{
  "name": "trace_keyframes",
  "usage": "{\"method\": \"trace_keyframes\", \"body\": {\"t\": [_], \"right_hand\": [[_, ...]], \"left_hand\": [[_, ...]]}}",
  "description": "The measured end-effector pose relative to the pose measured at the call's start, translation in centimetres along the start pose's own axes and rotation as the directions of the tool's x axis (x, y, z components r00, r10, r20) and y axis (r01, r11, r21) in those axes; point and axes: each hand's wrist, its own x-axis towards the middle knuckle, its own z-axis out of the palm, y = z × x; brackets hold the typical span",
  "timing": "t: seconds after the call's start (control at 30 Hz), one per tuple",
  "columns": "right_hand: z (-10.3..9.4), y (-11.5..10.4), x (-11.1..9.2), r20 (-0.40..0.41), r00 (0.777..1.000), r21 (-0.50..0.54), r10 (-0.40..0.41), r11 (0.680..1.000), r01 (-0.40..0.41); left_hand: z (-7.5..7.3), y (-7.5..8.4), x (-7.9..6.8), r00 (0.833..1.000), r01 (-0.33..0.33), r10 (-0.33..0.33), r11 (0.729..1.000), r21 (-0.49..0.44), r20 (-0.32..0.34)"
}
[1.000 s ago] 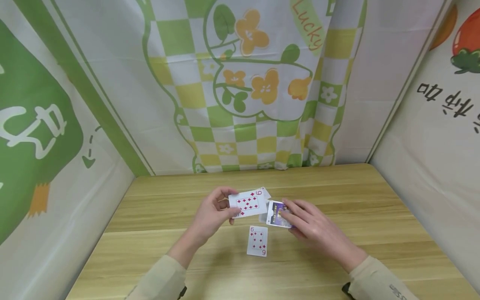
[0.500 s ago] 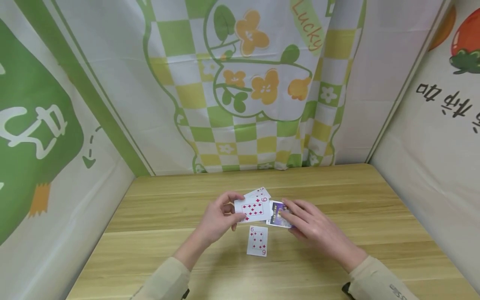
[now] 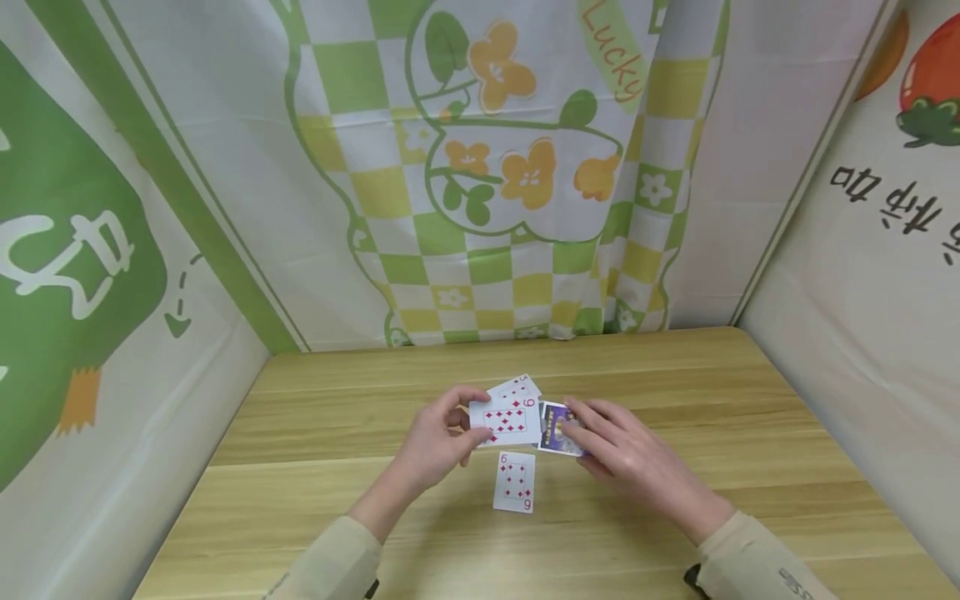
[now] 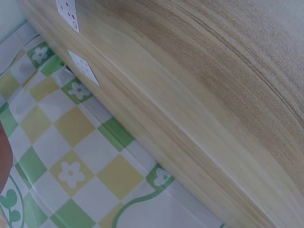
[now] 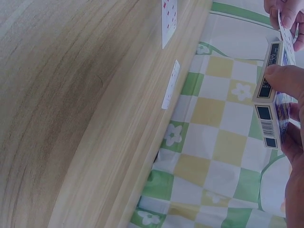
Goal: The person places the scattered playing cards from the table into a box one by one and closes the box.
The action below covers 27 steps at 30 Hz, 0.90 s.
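Observation:
In the head view, my left hand (image 3: 435,437) pinches a nine of diamonds playing card (image 3: 506,422) between thumb and fingers, face up; whether more cards lie under it, I cannot tell. Its right edge meets the end of a purple card box (image 3: 558,429) that my right hand (image 3: 626,446) grips. The right wrist view shows the box (image 5: 267,124) raised off the table, thumb along its narrow side, with the left hand's card (image 5: 286,31) at its end. Behind the nine, a three of diamonds (image 3: 521,386) lies partly covered. Nearer, a six of diamonds (image 3: 514,482) lies face up.
A wooden table (image 3: 300,467) spreads under both hands. Its back edge meets a green and yellow checked cloth (image 3: 480,275). Printed fabric walls stand at the left (image 3: 202,350) and right (image 3: 862,333). Two cards also show on the tabletop (image 4: 190,85) in the left wrist view.
My left hand has moved slightly right and toward me with the nine of diamonds, bringing it against the box's end. More of the three of diamonds shows. The right hand stays almost still.

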Motion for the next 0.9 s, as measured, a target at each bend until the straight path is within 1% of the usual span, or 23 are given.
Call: {"method": "trace_keyframes", "body": {"t": [0.13, 0.27, 0.47, 0.73, 0.9], "right_hand": [[-0.1, 0.0, 0.0, 0.007, 1.000, -0.005, 0.006, 1.000, -0.006], [-0.1, -0.1, 0.0, 0.013, 1.000, -0.009, 0.010, 1.000, -0.010], [-0.1, 0.0, 0.0, -0.003, 1.000, -0.007, 0.010, 1.000, -0.010], [-0.1, 0.0, -0.2, -0.009, 1.000, -0.007, 0.012, 1.000, -0.012], [-0.1, 0.1, -0.2, -0.002, 1.000, -0.002, -0.004, 1.000, 0.004]], "left_hand": [[-0.2, -1.0, 0.4, 1.000, -0.013, 0.013, 1.000, -0.014, -0.017], [-0.3, -1.3, 0.5, 0.999, -0.029, 0.028, 0.999, -0.032, -0.033], [-0.4, -1.5, 0.3, 0.998, -0.056, 0.056, 0.997, -0.053, 0.008], [-0.4, -1.9, 0.1, 0.998, -0.037, 0.042, 0.996, -0.085, 0.056], [-0.5, -1.5, 0.1, 0.996, -0.012, 0.023, 0.992, -0.122, 0.090]]}}
